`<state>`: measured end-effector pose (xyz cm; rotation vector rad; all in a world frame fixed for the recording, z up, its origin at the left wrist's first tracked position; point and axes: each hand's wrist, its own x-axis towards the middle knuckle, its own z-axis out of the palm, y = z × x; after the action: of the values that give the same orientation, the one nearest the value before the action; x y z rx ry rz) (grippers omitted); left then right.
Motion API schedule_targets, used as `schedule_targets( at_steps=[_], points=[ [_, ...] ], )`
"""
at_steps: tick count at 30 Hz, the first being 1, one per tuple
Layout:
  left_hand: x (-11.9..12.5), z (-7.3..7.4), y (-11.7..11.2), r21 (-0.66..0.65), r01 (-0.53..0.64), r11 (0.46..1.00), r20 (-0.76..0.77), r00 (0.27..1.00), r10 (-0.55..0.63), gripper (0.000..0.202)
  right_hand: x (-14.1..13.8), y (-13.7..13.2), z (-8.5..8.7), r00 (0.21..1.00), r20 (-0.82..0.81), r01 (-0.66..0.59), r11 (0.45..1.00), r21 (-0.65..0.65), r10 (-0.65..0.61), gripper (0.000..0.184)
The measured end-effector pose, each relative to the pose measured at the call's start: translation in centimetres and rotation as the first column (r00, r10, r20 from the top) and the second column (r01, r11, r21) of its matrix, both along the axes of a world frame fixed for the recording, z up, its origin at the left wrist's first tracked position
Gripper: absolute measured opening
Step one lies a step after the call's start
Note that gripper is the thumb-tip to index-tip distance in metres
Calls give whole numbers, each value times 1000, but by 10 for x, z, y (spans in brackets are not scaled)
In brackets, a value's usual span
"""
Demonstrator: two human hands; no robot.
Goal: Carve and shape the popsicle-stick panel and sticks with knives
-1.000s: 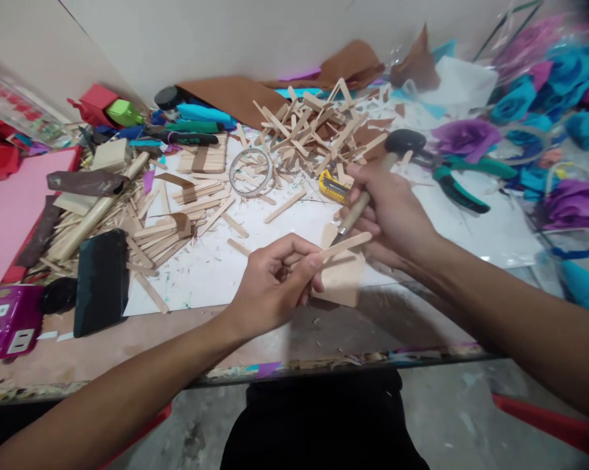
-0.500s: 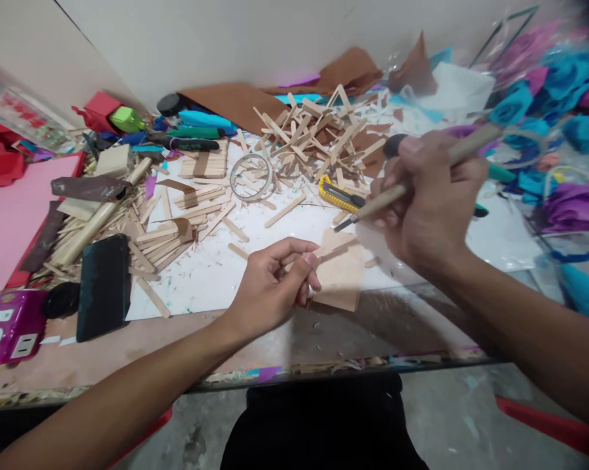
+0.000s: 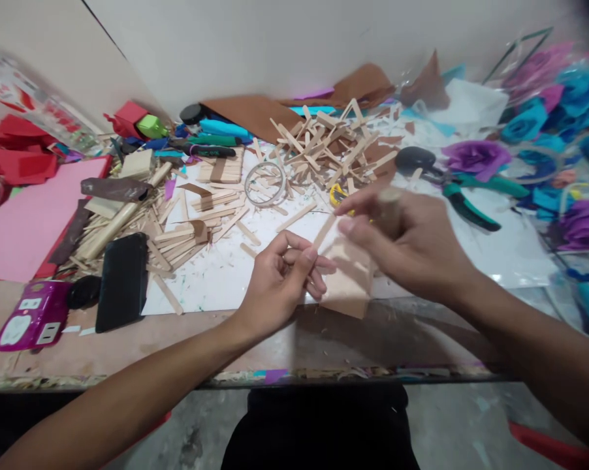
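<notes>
The counter [image 3: 177,339] runs across the view. A white sheet [image 3: 216,274] covers its middle, and a heap of craft sticks [image 3: 324,147] lies at twelve o'clock.

The right hand [image 3: 412,245], at three o'clock from the centre, is clenched round a wooden-handled tool [image 3: 388,207]. Half a second ago it was lifted out toward two o'clock; it has now swung back down and in, so the handle points almost end-on at the camera and is blurred by the motion. The tip is hidden.

The left hand [image 3: 279,281], at six o'clock, keeps one craft stick [image 3: 324,232] pinched between thumb and fingers, angled up toward one o'clock over a flat wooden piece [image 3: 348,287]. The tool is again close over that stick, so the cutting looks resumed rather than finished.
</notes>
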<state>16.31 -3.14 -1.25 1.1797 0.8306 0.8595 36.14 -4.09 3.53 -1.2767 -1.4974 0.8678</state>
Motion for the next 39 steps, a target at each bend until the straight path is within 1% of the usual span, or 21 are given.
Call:
schedule_targets(
  at_steps=[1,2,4,5,6,8,9,10,12,15,20,23,29,35,39],
  points=[
    [0,0,0,11,0,1000,-3,1000,0,33,0,0,-1,997,65,-38,999,-10,39,14],
    [0,0,0,20,0,1000,-5,1000,0,33,-1,0,-2,996,76,-49,999,-12,50,20],
    [0,0,-1,38,-4,999,-8,1000,4,32,-3,1,-6,998,4,-59,996,-72,60,31],
    [0,0,-2,51,-4,999,-8,1000,4,31,-5,1,-7,998,-18,-64,994,-89,63,31],
    [1,0,-2,64,-4,998,-9,1000,4,30,-6,1,-8,997,-14,-78,993,-90,77,26],
    [1,0,-3,83,2,997,-19,1000,0,29,-8,2,-9,990,56,-127,990,-57,130,7],
    [1,0,-3,89,6,996,-26,1000,-4,28,-8,2,-8,984,98,-144,989,-37,147,5],
    [1,0,-3,91,10,996,-34,999,-7,28,-8,3,-8,980,131,-151,988,-19,152,12],
    [1,-1,-2,87,12,996,-48,999,-7,28,-8,3,-8,977,160,-140,990,-3,138,16],
    [1,-4,-2,66,23,998,-59,998,-19,30,-7,4,-10,978,162,-126,992,-32,130,14],
    [2,-9,-2,43,36,998,-47,998,-34,28,-7,4,-15,977,135,-155,983,-104,168,16],
    [2,-10,-2,43,48,998,-46,998,-46,24,-9,3,-17,977,135,-154,983,-105,167,16],
    [2,-10,-5,14,51,999,-22,998,-51,18,-11,0,-22,975,150,-154,986,-69,163,18],
    [1,-11,-5,56,54,997,-41,998,-52,19,-17,-3,-24,977,175,-114,991,-71,125,16],
    [1,-8,-5,-4,65,998,-32,997,-65,19,-14,3,-21,977,162,-123,988,-91,137,16]
  ],
)
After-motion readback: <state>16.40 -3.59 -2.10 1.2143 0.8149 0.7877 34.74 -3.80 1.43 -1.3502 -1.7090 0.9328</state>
